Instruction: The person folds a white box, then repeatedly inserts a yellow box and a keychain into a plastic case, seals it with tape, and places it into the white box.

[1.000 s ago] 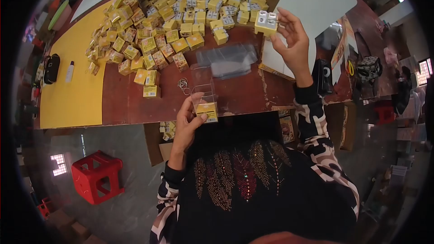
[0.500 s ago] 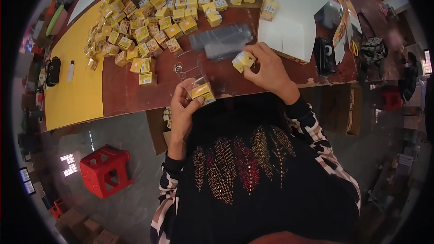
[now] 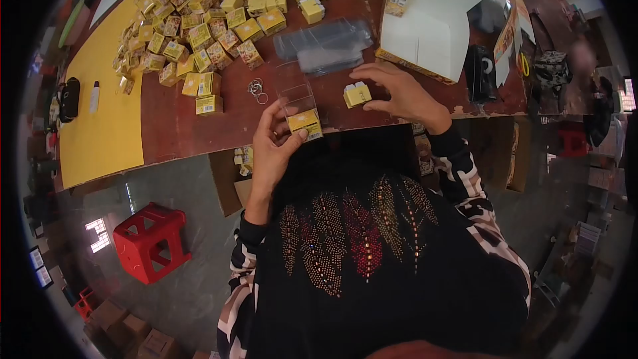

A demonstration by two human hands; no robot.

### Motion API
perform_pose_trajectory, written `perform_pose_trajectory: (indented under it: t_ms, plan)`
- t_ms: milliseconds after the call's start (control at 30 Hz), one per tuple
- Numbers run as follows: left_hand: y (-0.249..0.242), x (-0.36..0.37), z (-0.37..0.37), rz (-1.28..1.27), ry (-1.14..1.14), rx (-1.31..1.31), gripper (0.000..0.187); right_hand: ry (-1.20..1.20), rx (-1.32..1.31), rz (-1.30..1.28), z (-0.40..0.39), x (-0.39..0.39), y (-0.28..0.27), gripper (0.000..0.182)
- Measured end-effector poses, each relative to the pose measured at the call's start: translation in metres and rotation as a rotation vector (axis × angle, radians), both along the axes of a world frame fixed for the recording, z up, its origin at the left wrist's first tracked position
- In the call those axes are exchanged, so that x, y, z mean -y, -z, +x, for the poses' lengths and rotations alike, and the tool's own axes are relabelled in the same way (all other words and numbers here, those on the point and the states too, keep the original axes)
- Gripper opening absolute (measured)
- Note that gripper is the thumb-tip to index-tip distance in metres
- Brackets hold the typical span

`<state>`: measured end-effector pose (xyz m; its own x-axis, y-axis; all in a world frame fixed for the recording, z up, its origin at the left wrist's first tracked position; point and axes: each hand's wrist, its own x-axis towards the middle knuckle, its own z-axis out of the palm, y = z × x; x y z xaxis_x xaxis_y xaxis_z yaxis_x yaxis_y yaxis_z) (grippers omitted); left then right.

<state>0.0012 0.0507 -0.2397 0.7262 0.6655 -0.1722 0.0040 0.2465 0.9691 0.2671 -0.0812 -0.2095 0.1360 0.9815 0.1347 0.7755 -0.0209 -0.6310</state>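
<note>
My left hand (image 3: 271,143) is closed on a small yellow box (image 3: 305,121), thumb in front and fingers behind. A clear plastic sleeve (image 3: 299,96) stands up from the box's far end. To the right, my right hand (image 3: 411,101) is open, thumb and fingers spread beside a small yellow-and-white block (image 3: 357,95) that rests on the table. Several metal rings (image 3: 256,88) lie just beyond my left hand. Flat clear plastic sleeves (image 3: 322,46) are stacked farther back, between the two hands.
Small printed yellow boxes (image 3: 199,36) are heaped at the back left, partly on a yellow sheet (image 3: 100,126). Yellow-and-white blocks (image 3: 309,8) crowd the back. An open white carton (image 3: 425,43) stands at right, near a black object (image 3: 480,73). A red stool (image 3: 151,242) is on the floor.
My right hand has let go of the yellow-and-white block, set it on the table and drawn its fingers apart to the right. My left hand still holds the yellow box.
</note>
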Motion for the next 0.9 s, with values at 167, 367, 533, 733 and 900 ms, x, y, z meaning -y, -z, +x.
perform_pose_trajectory:
  t_ms: [167,367,533,733,900]
  plan:
    - [0.001,0.003,0.004,-0.015,0.047,0.023,0.066,-0.078,0.007,0.064,-0.001,-0.007,0.02,0.051]
    - [0.001,0.008,0.009,0.049,0.159,-0.025,0.068,0.163,-0.53,0.507,-0.039,-0.019,-0.017,0.042]
    - [-0.004,0.015,0.013,0.008,0.167,0.03,0.069,0.051,-0.027,0.489,-0.045,-0.03,-0.026,0.04]
    - [-0.008,0.024,0.011,-0.03,0.133,0.119,0.075,-0.124,0.012,0.351,-0.048,-0.028,-0.02,0.043]
    - [-0.015,0.029,0.006,-0.104,0.081,0.175,0.081,0.091,-0.396,0.244,-0.057,-0.006,-0.014,0.057]
